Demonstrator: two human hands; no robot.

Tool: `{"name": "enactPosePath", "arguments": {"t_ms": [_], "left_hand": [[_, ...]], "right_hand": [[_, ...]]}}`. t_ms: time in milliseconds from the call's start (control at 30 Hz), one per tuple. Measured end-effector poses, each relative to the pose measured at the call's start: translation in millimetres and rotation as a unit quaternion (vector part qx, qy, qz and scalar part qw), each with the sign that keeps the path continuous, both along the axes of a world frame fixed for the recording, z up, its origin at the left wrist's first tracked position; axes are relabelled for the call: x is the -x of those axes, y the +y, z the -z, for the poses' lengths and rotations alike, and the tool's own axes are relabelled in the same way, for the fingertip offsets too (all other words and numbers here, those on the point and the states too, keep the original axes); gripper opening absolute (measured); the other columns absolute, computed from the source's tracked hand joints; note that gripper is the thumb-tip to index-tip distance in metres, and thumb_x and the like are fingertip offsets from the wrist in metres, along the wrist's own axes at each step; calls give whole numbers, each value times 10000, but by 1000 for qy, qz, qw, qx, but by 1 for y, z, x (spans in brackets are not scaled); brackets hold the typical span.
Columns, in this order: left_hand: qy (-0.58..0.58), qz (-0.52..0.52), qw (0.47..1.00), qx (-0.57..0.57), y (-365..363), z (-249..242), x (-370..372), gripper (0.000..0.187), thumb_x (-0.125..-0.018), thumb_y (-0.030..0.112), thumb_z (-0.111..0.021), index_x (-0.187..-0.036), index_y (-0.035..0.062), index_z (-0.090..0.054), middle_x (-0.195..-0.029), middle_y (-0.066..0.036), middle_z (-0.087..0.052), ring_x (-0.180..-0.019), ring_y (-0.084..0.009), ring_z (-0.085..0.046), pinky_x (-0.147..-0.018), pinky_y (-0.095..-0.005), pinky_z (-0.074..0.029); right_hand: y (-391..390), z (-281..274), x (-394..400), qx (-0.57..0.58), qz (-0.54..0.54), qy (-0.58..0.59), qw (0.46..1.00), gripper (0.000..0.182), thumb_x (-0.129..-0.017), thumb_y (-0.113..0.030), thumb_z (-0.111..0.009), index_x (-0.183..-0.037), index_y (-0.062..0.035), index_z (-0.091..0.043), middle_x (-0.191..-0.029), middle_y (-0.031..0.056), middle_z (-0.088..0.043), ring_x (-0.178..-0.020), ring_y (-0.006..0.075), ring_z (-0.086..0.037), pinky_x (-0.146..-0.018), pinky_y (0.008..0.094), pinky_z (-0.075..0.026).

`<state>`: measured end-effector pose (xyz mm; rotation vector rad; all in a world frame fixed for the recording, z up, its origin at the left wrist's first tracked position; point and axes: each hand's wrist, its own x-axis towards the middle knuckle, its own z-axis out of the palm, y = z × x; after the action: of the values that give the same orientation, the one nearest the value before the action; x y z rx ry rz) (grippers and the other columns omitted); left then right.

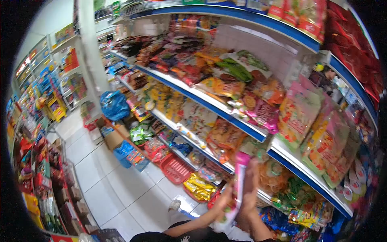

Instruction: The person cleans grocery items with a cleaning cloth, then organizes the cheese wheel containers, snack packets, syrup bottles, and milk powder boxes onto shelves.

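Note:
A slim pink-and-white snack packet [241,171] stands nearly upright between my two hands, seen almost edge-on. My left hand [226,203] grips its lower left side, with the fingers partly blurred. Against the packet's right face lies my right hand [250,187], its fingers pointing up and pressed along it. The packet's front print is turned away and cannot be read. Just behind my hands are the lower shelf with orange snack bags [226,137] and a yellow packet pile [199,186] in a red basket.
Blue-edged shelves [193,86] full of bagged snacks rise in front. Pink-and-green bags [300,111] stand on the right shelf. A red basket [176,167], cardboard boxes [115,139] and a blue plastic bag [115,105] line the tiled floor [96,167]. Another goods rack [44,177] is at left.

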<state>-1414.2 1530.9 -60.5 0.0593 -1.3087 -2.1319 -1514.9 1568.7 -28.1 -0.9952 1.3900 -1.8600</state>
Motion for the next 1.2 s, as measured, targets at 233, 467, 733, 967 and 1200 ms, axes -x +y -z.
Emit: {"name": "enactPosePath", "arguments": {"t_ms": [233, 467, 733, 967, 1200], "left_hand": [[73, 10, 967, -243, -16, 2, -5, 706, -851, 368, -417, -1376, -3, -126, -1422, -130, -110, -1313, -202, -82, -1053, -323, -71], [40, 29, 974, -223, -9, 7, -8, 689, -850, 359, -415, -1369, -6, -145, -1395, -129, -156, -1291, -205, -132, -1043, -326, -105], [0, 136, 972, -191, -4, 6, -44, 671, -849, 349, -412, -1361, -10, -168, -1365, -128, -209, -1264, -208, -190, -1031, -329, -144], [-7, 159, 966, -202, 0, 9, -50, 656, -848, 340, -409, -1354, -13, -187, -1338, -127, -255, -1242, -211, -241, -1021, -332, -177], [-2, 100, 970, -223, -2, 11, -25, 641, -847, 331, -406, -1347, -17, -207, -1311, -127, -301, -1219, -214, -291, -1011, -335, -211]], "right_hand": [[-2, -55, -17, 108, -97, 571, 808, 592, -711, -388, -630, -1252, -209, -470, -1354, 84, -360, -1217, 370, -334, -901, 517, -350], [-24, -70, 24, 22, -24, 565, 824, 539, -775, -343, -570, -1252, -121, -452, -1364, 102, -343, -1272, 359, -274, -1000, 531, -251], [-14, -53, 0, 9, -41, 634, 772, 528, -763, -371, -590, -1213, -117, -483, -1282, 102, -427, -1233, 325, -347, -945, 513, -325], [-18, -48, 25, -13, 66, 509, 858, 576, -764, -362, -591, -1262, -121, -433, -1356, 125, -346, -1250, 358, -318, -985, 526, -285], [31, -4, -24, -53, -98, 532, 839, 658, -736, -472, -599, -1294, -184, -402, -1376, 95, -308, -1260, 341, -298, -963, 514, -330]]}}
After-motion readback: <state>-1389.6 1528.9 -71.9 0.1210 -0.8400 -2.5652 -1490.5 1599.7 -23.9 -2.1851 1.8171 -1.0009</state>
